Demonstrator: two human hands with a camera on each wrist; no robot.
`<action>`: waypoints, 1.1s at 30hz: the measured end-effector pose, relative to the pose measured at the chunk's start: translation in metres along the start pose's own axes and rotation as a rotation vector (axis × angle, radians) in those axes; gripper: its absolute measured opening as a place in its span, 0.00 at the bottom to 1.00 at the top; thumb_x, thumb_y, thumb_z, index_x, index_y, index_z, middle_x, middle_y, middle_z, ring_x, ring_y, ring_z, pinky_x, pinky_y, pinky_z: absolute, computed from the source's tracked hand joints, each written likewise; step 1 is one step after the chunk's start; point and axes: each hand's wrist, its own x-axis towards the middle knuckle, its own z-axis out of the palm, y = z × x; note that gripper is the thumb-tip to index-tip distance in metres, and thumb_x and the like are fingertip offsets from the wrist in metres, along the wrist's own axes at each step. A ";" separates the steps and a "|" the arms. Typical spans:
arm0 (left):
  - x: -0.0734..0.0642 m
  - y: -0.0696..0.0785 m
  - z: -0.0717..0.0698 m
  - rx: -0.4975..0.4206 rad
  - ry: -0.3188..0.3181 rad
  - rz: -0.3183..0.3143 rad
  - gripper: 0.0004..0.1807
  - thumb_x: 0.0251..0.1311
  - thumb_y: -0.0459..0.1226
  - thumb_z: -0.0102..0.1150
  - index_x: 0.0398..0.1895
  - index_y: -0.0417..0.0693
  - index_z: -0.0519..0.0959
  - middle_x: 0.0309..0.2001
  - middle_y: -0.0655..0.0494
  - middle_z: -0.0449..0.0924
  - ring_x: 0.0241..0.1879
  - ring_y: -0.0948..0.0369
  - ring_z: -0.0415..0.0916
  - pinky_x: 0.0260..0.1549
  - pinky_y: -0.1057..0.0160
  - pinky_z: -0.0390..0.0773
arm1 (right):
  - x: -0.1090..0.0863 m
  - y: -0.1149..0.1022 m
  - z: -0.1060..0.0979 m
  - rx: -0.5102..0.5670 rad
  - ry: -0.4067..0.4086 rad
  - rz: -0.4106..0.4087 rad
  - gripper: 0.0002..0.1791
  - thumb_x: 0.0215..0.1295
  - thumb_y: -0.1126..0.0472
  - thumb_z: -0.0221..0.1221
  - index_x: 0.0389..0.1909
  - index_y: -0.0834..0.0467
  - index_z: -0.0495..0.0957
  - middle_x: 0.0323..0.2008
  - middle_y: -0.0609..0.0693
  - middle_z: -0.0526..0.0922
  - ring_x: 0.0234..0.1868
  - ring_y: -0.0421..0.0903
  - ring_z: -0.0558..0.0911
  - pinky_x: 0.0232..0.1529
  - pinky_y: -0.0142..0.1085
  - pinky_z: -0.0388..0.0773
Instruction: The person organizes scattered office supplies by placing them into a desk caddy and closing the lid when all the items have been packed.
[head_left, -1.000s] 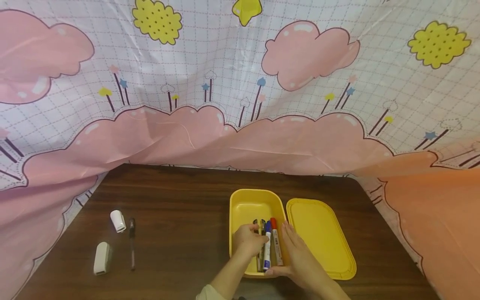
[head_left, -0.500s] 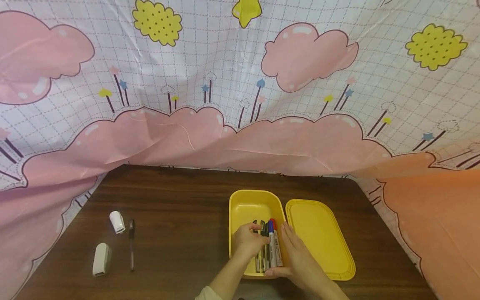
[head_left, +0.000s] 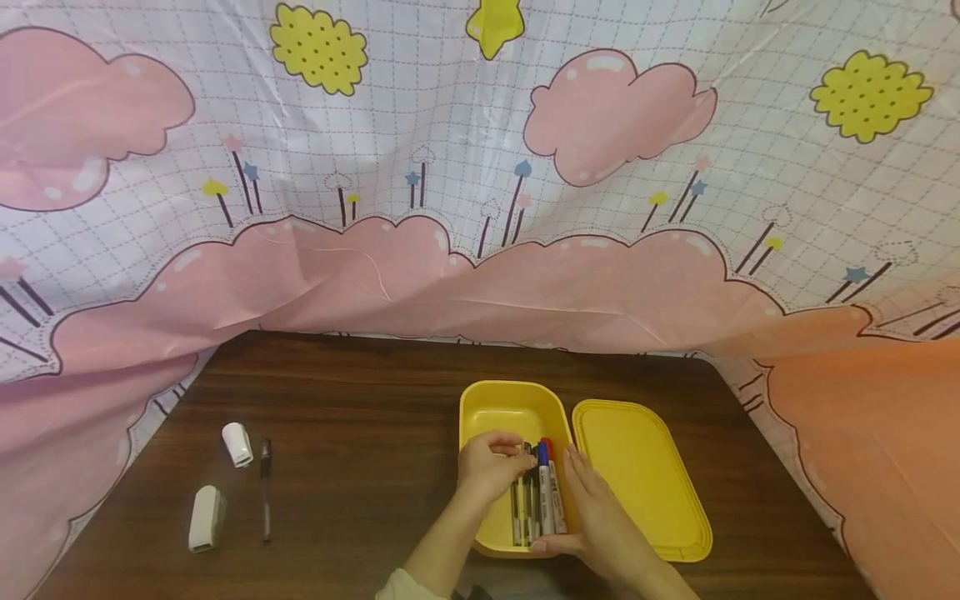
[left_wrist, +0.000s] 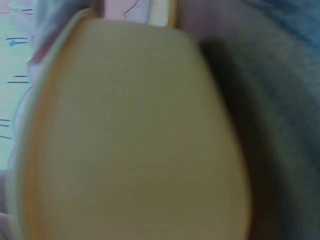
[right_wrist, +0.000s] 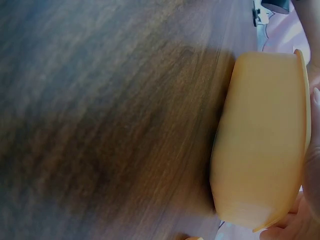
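A yellow box (head_left: 491,408) stands on the table with several pens (head_left: 527,508) lying side by side against its right side. Among them are a blue-capped marker (head_left: 546,496) and a red-capped marker (head_left: 556,500). My left hand (head_left: 483,465) reaches in over the left rim, fingers bent and thumb at the cap ends of the leftmost pens; I cannot tell whether it pinches one. With straight fingers along the right rim and its thumb at the front edge, my right hand (head_left: 600,517) rests on the box. The wrist views mostly show the box's outer walls (left_wrist: 135,125), (right_wrist: 260,135).
Right of the box lies a yellow lid (head_left: 641,475), flat on the dark wooden table (head_left: 352,467). At the left are a small white object (head_left: 237,444), a longer white object (head_left: 204,518) and a black-capped pen (head_left: 266,492). A patterned curtain (head_left: 480,292) hangs behind.
The blue-capped marker has shifted right against the red-capped one. My left hand has moved slightly away from me, up to the pens' cap ends. My right hand stays at the box.
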 end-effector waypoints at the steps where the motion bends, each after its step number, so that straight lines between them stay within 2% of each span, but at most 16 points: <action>1: 0.000 0.003 -0.003 -0.011 -0.001 0.000 0.15 0.46 0.32 0.72 0.39 0.40 0.82 0.33 0.52 0.82 0.27 0.64 0.79 0.30 0.65 0.83 | 0.000 0.000 0.000 -0.002 0.000 0.000 0.67 0.40 0.33 0.69 0.73 0.67 0.50 0.74 0.68 0.52 0.73 0.66 0.56 0.68 0.62 0.58; 6: 0.000 0.025 -0.022 -0.113 -0.012 0.030 0.16 0.49 0.32 0.71 0.42 0.39 0.81 0.36 0.49 0.82 0.31 0.64 0.80 0.37 0.62 0.85 | -0.001 0.001 0.001 -0.015 0.016 -0.013 0.66 0.40 0.33 0.70 0.73 0.68 0.51 0.73 0.68 0.53 0.72 0.66 0.57 0.68 0.61 0.59; 11: -0.002 0.052 -0.047 -0.191 0.014 0.082 0.17 0.50 0.31 0.70 0.45 0.36 0.80 0.41 0.44 0.81 0.34 0.63 0.79 0.39 0.65 0.85 | -0.001 0.003 0.002 -0.023 0.036 -0.033 0.66 0.40 0.34 0.70 0.73 0.68 0.51 0.73 0.68 0.54 0.72 0.66 0.58 0.68 0.61 0.59; 17: -0.014 0.083 -0.074 -0.181 0.078 0.168 0.17 0.50 0.31 0.70 0.45 0.41 0.81 0.43 0.44 0.82 0.37 0.61 0.80 0.39 0.66 0.84 | 0.000 0.002 0.001 -0.010 0.021 -0.026 0.67 0.40 0.33 0.70 0.73 0.68 0.51 0.73 0.68 0.53 0.73 0.66 0.57 0.69 0.61 0.57; 22: -0.028 0.100 -0.091 -0.152 0.127 0.234 0.18 0.49 0.31 0.71 0.45 0.44 0.82 0.43 0.49 0.82 0.41 0.59 0.81 0.41 0.69 0.82 | 0.000 0.002 0.001 -0.009 0.005 -0.012 0.67 0.40 0.33 0.69 0.73 0.68 0.50 0.74 0.68 0.52 0.74 0.65 0.56 0.70 0.60 0.55; 26: -0.036 0.106 -0.108 -0.101 0.167 0.266 0.19 0.50 0.33 0.72 0.47 0.47 0.81 0.46 0.50 0.83 0.43 0.61 0.81 0.41 0.72 0.81 | 0.001 0.002 0.002 0.009 -0.006 -0.001 0.68 0.40 0.32 0.69 0.73 0.68 0.50 0.74 0.68 0.51 0.74 0.65 0.55 0.70 0.61 0.55; 30: -0.045 0.101 -0.131 -0.062 0.211 0.234 0.20 0.52 0.34 0.71 0.50 0.49 0.80 0.47 0.55 0.82 0.43 0.65 0.81 0.42 0.73 0.80 | 0.001 0.001 0.002 0.022 -0.027 0.006 0.68 0.40 0.31 0.68 0.73 0.68 0.49 0.74 0.67 0.50 0.74 0.66 0.54 0.70 0.61 0.54; 33: -0.049 0.096 -0.146 -0.064 0.231 0.210 0.21 0.53 0.34 0.70 0.52 0.48 0.79 0.47 0.59 0.82 0.44 0.66 0.81 0.45 0.74 0.79 | 0.001 0.002 0.000 0.018 -0.032 0.012 0.68 0.40 0.31 0.68 0.73 0.68 0.49 0.74 0.67 0.50 0.74 0.66 0.53 0.70 0.61 0.54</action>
